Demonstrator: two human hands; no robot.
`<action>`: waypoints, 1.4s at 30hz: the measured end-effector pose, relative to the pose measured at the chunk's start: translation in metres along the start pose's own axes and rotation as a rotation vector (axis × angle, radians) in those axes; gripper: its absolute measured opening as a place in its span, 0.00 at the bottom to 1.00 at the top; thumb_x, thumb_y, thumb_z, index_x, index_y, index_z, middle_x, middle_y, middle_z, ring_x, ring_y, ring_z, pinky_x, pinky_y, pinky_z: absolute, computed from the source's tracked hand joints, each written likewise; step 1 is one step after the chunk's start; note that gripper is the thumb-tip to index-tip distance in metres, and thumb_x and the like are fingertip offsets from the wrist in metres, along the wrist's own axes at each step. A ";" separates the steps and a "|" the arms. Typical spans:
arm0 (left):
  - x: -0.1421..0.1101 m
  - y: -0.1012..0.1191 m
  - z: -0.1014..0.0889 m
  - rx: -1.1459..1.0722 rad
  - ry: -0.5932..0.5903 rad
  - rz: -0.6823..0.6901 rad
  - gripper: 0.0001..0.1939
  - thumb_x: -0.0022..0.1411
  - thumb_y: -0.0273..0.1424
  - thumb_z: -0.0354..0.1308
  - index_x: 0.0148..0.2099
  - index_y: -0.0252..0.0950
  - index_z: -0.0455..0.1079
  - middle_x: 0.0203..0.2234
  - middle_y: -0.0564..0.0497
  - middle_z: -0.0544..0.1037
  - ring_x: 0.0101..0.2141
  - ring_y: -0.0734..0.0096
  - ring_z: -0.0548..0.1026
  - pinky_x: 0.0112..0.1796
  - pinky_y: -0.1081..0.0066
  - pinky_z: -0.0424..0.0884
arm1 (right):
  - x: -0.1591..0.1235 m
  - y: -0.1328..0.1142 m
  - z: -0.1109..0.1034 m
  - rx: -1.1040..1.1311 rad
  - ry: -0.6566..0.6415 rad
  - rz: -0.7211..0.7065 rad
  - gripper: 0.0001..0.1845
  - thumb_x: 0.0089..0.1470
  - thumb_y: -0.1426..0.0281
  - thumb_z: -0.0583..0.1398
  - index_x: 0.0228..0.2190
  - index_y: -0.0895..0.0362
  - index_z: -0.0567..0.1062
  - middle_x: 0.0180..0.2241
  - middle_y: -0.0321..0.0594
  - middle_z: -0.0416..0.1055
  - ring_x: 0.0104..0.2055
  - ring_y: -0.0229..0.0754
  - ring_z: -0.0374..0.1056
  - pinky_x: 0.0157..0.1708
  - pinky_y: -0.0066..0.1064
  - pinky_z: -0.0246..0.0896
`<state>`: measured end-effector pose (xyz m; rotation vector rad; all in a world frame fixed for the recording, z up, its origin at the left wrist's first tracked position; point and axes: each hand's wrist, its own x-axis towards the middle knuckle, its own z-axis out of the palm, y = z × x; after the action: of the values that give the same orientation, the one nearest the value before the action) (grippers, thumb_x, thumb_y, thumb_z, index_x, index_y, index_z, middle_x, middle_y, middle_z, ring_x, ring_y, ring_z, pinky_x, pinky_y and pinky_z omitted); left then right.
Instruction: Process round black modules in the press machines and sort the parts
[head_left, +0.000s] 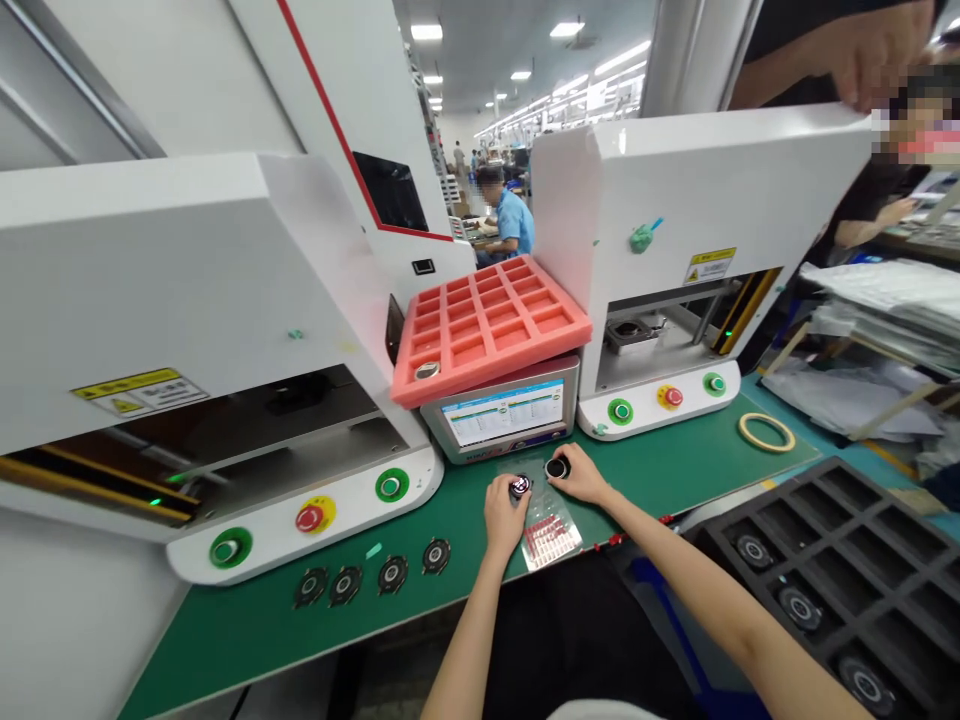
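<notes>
My left hand [504, 517] grips a small round black part [519, 487] with a shiny centre. My right hand [579, 478] holds a similar black ring-shaped part [556, 467] by its edge, close to the other one. Both hands are above a clear plastic sheet [551, 530] printed with rows of small red labels, which lies on the green bench mat [630, 470]. Several round black parts [367, 578] lie in a row on the mat to the left of my hands.
White press machines [187, 280] [697, 200] stand on both sides, each with green and red buttons. Between them, a pink foam tray [487, 325] leans on a touchscreen [504, 412]. A black foam tray [825, 570] holding round parts sits at right. A co-worker's hand [877, 60] rests on the right machine.
</notes>
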<state>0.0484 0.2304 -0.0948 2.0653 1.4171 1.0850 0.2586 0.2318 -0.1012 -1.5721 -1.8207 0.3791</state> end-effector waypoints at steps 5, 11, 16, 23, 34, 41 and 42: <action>-0.002 0.003 0.001 0.026 -0.014 -0.028 0.10 0.55 0.26 0.61 0.41 0.38 0.68 0.40 0.47 0.77 0.42 0.59 0.73 0.45 0.60 0.70 | -0.001 0.003 -0.001 -0.005 -0.023 -0.009 0.17 0.61 0.62 0.59 0.47 0.59 0.71 0.46 0.43 0.71 0.45 0.43 0.70 0.45 0.41 0.69; -0.002 0.005 -0.001 0.027 -0.016 -0.035 0.11 0.54 0.25 0.62 0.40 0.38 0.68 0.39 0.48 0.76 0.41 0.60 0.73 0.44 0.61 0.70 | -0.002 0.006 -0.001 -0.039 -0.017 -0.039 0.16 0.61 0.61 0.59 0.46 0.59 0.72 0.45 0.43 0.71 0.44 0.42 0.70 0.44 0.40 0.69; -0.002 0.013 0.002 0.035 0.020 -0.014 0.10 0.53 0.24 0.62 0.39 0.38 0.68 0.37 0.48 0.77 0.39 0.62 0.74 0.42 0.62 0.71 | -0.001 0.003 -0.002 -0.080 0.000 -0.068 0.16 0.61 0.60 0.58 0.45 0.59 0.72 0.44 0.42 0.71 0.42 0.41 0.69 0.42 0.39 0.69; 0.001 0.014 -0.064 0.088 0.161 0.059 0.06 0.58 0.29 0.58 0.40 0.40 0.72 0.41 0.48 0.79 0.45 0.65 0.75 0.47 0.64 0.72 | -0.008 -0.018 -0.032 -0.134 -0.009 -0.225 0.12 0.56 0.62 0.60 0.39 0.56 0.69 0.45 0.49 0.70 0.50 0.52 0.67 0.49 0.47 0.64; 0.124 -0.123 -0.256 0.502 0.116 -0.186 0.29 0.61 0.40 0.53 0.62 0.32 0.61 0.64 0.41 0.62 0.66 0.50 0.53 0.63 0.45 0.47 | -0.019 0.002 -0.143 -0.223 -0.008 -0.310 0.06 0.55 0.62 0.58 0.31 0.50 0.70 0.30 0.41 0.75 0.33 0.47 0.73 0.34 0.37 0.67; 0.195 -0.139 -0.290 0.695 -0.024 -0.399 0.26 0.66 0.41 0.46 0.57 0.27 0.67 0.51 0.33 0.75 0.54 0.42 0.70 0.56 0.42 0.59 | 0.030 0.043 -0.205 -0.384 0.180 -0.061 0.18 0.54 0.55 0.57 0.23 0.54 0.70 0.25 0.43 0.73 0.30 0.47 0.72 0.32 0.36 0.65; 0.204 -0.139 -0.295 0.714 -0.052 -0.402 0.27 0.64 0.43 0.49 0.56 0.28 0.68 0.47 0.36 0.78 0.49 0.43 0.74 0.51 0.45 0.66 | 0.046 0.054 -0.216 -0.411 0.226 0.007 0.19 0.56 0.55 0.57 0.23 0.56 0.71 0.25 0.43 0.72 0.31 0.46 0.71 0.33 0.37 0.66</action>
<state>-0.2289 0.4444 0.0639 2.0497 2.2989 0.3777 0.4406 0.2415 0.0342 -1.8087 -1.7901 -0.1798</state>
